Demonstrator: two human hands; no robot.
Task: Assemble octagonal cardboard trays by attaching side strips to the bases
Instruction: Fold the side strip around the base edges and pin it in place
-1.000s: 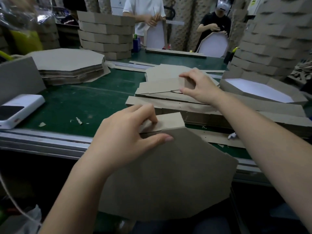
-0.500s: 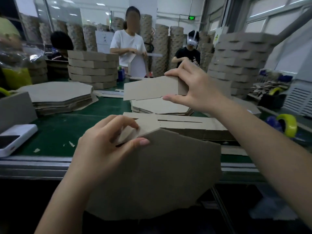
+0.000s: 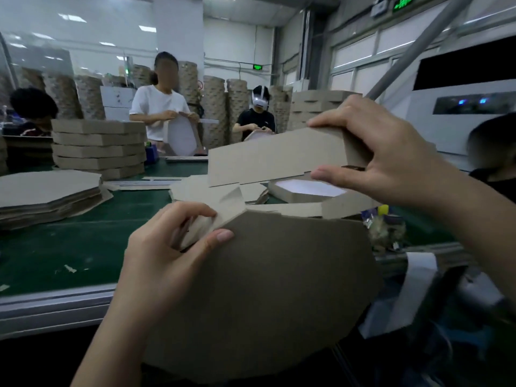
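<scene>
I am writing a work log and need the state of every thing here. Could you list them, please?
Base: tilted, left hand pinches its top edge.
Strip: in the air, bent, right hand grips it.
Tray: assembled, lying on the table, white inside up.
Base pile: flat on the table.
Tray stack: assembled, stacked.
</scene>
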